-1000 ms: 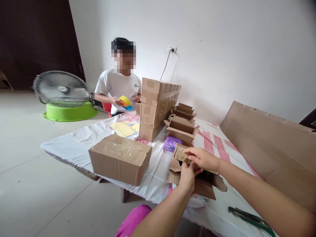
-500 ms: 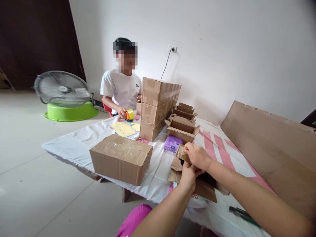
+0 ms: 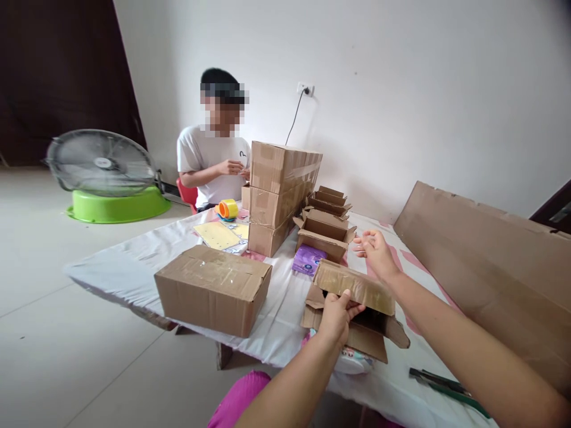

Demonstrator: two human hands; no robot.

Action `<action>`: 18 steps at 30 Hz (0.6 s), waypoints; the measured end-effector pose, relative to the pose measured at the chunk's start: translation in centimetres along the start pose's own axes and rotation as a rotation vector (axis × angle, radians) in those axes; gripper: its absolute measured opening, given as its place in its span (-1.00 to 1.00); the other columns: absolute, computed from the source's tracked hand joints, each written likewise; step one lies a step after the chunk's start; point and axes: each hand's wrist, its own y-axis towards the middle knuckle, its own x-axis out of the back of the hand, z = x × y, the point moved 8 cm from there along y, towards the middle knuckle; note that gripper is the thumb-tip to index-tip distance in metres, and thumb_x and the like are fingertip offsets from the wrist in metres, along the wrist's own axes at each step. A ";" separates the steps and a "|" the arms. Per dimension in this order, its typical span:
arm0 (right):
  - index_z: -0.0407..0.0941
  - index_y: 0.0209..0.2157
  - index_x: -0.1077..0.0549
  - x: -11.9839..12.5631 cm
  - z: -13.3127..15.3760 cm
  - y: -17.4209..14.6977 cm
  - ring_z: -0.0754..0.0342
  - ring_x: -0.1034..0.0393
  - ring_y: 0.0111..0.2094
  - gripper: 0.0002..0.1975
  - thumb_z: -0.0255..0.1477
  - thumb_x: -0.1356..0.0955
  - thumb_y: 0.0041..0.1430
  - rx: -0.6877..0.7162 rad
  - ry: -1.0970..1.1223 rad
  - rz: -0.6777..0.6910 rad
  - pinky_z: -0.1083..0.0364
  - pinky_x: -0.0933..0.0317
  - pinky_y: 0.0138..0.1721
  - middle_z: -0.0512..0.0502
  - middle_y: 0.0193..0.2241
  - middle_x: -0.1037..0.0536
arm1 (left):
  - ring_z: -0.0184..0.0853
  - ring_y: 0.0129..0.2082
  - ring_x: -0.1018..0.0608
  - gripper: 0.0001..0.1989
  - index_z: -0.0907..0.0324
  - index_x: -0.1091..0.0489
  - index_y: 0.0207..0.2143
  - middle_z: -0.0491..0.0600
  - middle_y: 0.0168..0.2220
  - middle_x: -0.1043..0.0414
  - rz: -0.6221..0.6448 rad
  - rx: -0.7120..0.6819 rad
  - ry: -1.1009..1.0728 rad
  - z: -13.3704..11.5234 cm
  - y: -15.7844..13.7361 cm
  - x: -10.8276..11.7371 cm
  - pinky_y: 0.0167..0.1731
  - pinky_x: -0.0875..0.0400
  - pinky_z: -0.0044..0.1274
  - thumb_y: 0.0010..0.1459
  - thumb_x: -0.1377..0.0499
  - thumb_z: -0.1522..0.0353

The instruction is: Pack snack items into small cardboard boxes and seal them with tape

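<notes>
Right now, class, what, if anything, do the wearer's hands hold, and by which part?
The left hand pinches the open box by the near edge of its taped flap. Whether the raised right hand holds anything cannot be told.

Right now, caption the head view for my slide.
Left hand holding the taped cardboard flap of an open brown box, right hand raised nearby, closed brown cardboard box at left.

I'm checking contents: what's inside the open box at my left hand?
Inside the box, only shadowed interior shows. The taped flap and left hand cover the rest; contents can't be made out.
</notes>
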 end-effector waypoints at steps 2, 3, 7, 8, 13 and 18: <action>-0.07 -0.25 -0.34 1.8 -0.3 -0.1 0.05 -0.47 -0.22 -0.78 -0.30 -0.22 0.08 0.023 0.012 -0.040 0.01 -0.35 -0.18 -0.10 -0.24 -0.56 | -0.33 -0.45 -0.56 -0.72 0.24 -0.29 -0.31 0.02 -0.39 -0.50 -0.010 0.009 -0.022 -0.1 -0.1 0.0 -0.41 -0.52 -0.47 -0.02 -0.31 0.37; -0.08 -0.32 -0.39 2.5 -0.6 -0.4 0.02 -0.45 -0.17 -0.80 -0.30 -0.24 0.03 0.032 0.008 -0.051 -0.03 -0.32 -0.10 -0.11 -0.25 -0.57 | -0.33 -0.46 -0.56 -0.74 0.24 -0.29 -0.30 0.01 -0.39 -0.50 -0.016 0.017 -0.030 -0.2 -0.1 0.0 -0.41 -0.52 -0.47 0.00 -0.30 0.38; -0.08 -0.53 -0.42 4.8 -1.7 -2.3 -0.02 -0.43 -0.18 -0.84 -0.35 -0.24 -0.08 0.044 -0.023 -0.064 -0.06 -0.25 -0.05 -0.11 -0.29 -0.57 | -0.34 -0.47 -0.57 -0.81 0.20 -0.28 -0.28 -0.03 -0.39 -0.49 -0.047 0.040 -0.072 -0.4 -0.2 0.0 -0.42 -0.53 -0.47 0.09 -0.24 0.37; -0.08 -0.53 -0.41 5.3 -2.0 -2.8 0.00 -0.43 -0.27 -0.83 -0.36 -0.22 -0.09 0.039 -0.034 -0.065 -0.04 -0.28 -0.13 -0.09 -0.37 -0.56 | -0.34 -0.46 -0.57 -0.82 0.19 -0.27 -0.27 -0.03 -0.37 -0.49 -0.055 0.039 -0.086 -0.5 -0.3 0.1 -0.42 -0.53 -0.46 0.12 -0.22 0.35; -0.07 -0.56 -0.32 8.4 -2.4 -5.9 0.09 -0.25 -0.49 -0.86 -0.37 -0.19 -0.06 0.048 -0.119 -0.102 0.08 -0.17 -0.41 0.02 -0.57 -0.38 | -0.31 -0.43 -0.58 -0.85 0.19 -0.28 -0.22 -0.02 -0.31 -0.47 -0.067 0.027 -0.111 -0.8 -0.4 0.0 -0.42 -0.55 -0.41 0.19 -0.15 0.33; -0.06 -0.43 -0.40 9.0 -2.5 -9.4 0.08 -0.24 -0.51 -0.83 -0.27 -0.28 0.09 0.044 -0.361 -0.009 0.08 -0.16 -0.42 0.07 -0.60 -0.34 | -0.30 -0.43 -0.58 -0.85 0.19 -0.29 -0.20 -0.01 -0.31 -0.48 -0.064 0.026 -0.105 -0.8 -0.4 0.0 -0.42 -0.55 -0.41 0.19 -0.14 0.33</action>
